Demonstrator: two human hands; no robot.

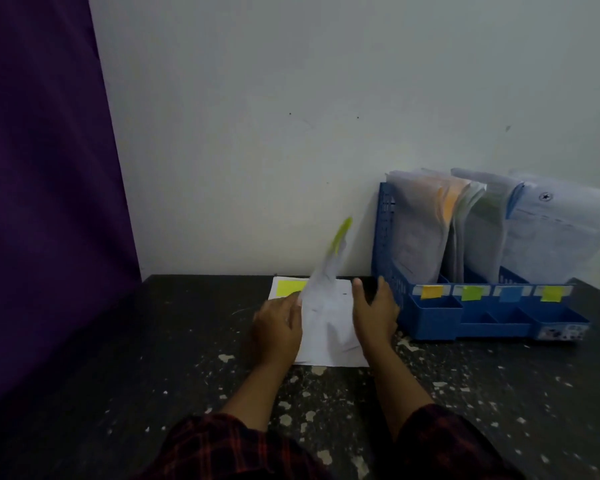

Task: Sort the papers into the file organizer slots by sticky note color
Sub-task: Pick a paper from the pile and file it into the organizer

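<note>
The fingers [293,311] of the person's left hand [278,332] pinch the left edge of a raised sheet [321,289], which is blurred and swings upward, its long axis leaning toward one o'clock and its lime-green sticky note [342,235] at the top. The right hand [374,311] hovers just beside the sheet at three o'clock — fingers straight and loosely spread, thumb up, holding nothing.

Under both hands a small stack of white papers [326,355] lies flat on the dark, paint-flecked bench [153,341], with a yellow-green note [290,287] showing on its far left corner.

The blue file organizer [437,320] stands at two to three o'clock from the lifted sheet, against the pale wall [257,133] and nearer the right hand, which is just beside its left end. Four colour tabs run along its front rail: orange [432,292], green [471,293], blue [509,294] and yellow [551,294]. The slots behind them are already filled with upright, bulging papers [420,230].

The sheet's note looks closest to the green tab, second from the left, though the dim light makes green and yellow hard to separate. To reach that slot the sheet would have to travel rightward past the right hand and the organizer's tall left wall [383,237] — and slip in among papers that lean across the openings.

A purple curtain [42,202] hangs at nine o'clock, and plaid sleeves [222,448] frame the bottom edge.
</note>
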